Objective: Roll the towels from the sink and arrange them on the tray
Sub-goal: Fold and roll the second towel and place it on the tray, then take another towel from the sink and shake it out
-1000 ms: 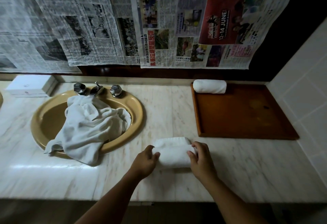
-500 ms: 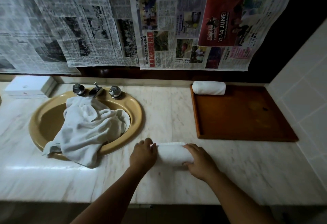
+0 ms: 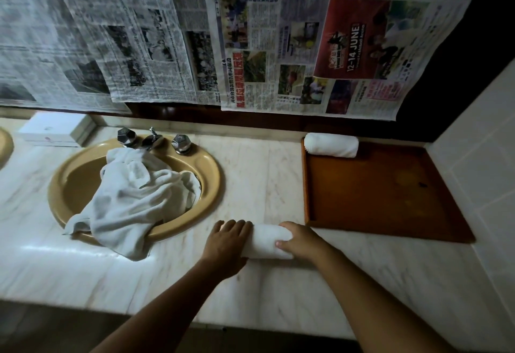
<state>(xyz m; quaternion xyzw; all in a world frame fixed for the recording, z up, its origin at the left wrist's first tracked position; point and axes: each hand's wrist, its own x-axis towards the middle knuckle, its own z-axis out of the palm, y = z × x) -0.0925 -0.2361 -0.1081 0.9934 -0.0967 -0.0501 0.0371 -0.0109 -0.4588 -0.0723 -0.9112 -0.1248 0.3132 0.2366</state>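
A white towel roll (image 3: pixel 267 239) lies on the marble counter in front of me. My left hand (image 3: pixel 227 244) covers its left end and my right hand (image 3: pixel 302 242) grips its right end, thumb on the near side. Loose white towels (image 3: pixel 133 199) are heaped in the yellow sink (image 3: pixel 211 180) and spill over its front rim. A brown wooden tray (image 3: pixel 390 199) sits to the right against the wall. One rolled white towel (image 3: pixel 331 145) lies in the tray's back left corner.
Chrome taps (image 3: pixel 152 139) stand behind the sink. A white box (image 3: pixel 55 132) sits at the back left of the counter. Newspaper sheets (image 3: pixel 250 46) cover the wall behind. A tiled wall (image 3: pixel 479 143) closes off the right side past the tray.
The towel under my hands has gone from a half-rolled fold to a tight roll, pushed slightly away from me. Both hands have moved with it.
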